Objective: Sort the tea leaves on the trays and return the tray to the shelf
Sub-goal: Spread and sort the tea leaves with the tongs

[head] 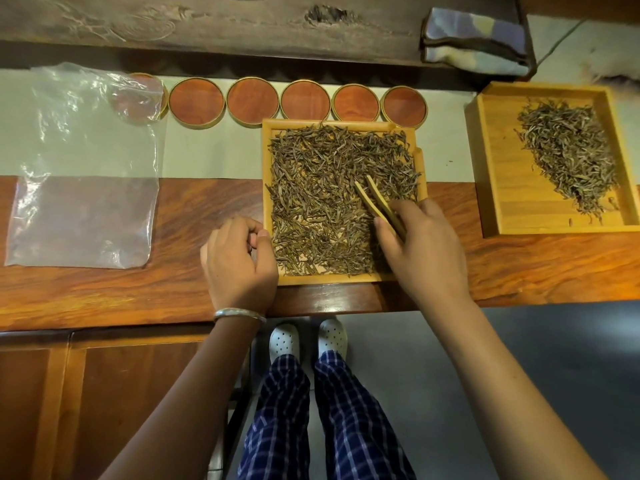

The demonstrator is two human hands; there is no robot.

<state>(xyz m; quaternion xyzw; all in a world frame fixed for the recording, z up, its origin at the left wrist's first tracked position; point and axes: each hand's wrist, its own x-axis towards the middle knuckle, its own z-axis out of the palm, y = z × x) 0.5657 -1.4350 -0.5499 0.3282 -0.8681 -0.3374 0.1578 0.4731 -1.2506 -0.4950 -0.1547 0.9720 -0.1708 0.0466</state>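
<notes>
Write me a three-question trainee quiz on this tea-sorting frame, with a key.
1. True or false: the right hand holds the tongs over the near tray.
2. Multiple choice: the left hand is
A. gripping the bag
B. beside the near tray's left edge, fingers curled
C. resting in the far tray
3. Fill in: the tea in the far tray lies toward its ____ side.

Key
1. True
2. B
3. right
</notes>
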